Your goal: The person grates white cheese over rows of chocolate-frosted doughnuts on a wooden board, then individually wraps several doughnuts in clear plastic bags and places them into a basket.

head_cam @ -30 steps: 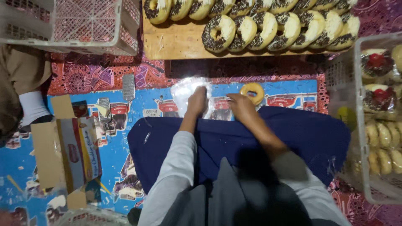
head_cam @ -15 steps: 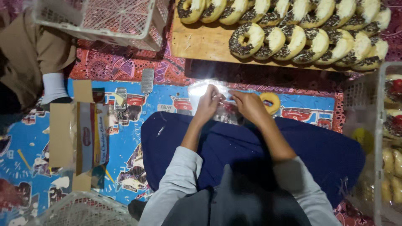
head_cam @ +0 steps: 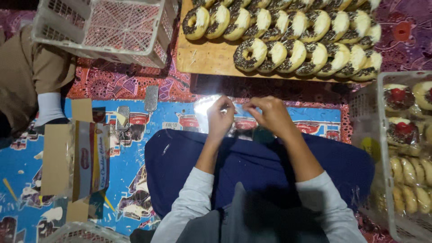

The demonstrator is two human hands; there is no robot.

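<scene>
Two hands pinching clear plastic bag over lap, near blue mat's far edge: left hand gripping one side, right hand gripping other. Chocolate-topped doughnuts lying in rows on wooden board beyond. Cardboard box lying at mat's left.

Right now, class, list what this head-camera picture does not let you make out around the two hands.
- Clear plastic wrap: glare and both hands hide its contents.
- Left hand and right hand: their grip on the wrap is unclear.
- Doughnut board: cut off by the top edge.
- Right-side crate: cut off by the right edge.
</scene>
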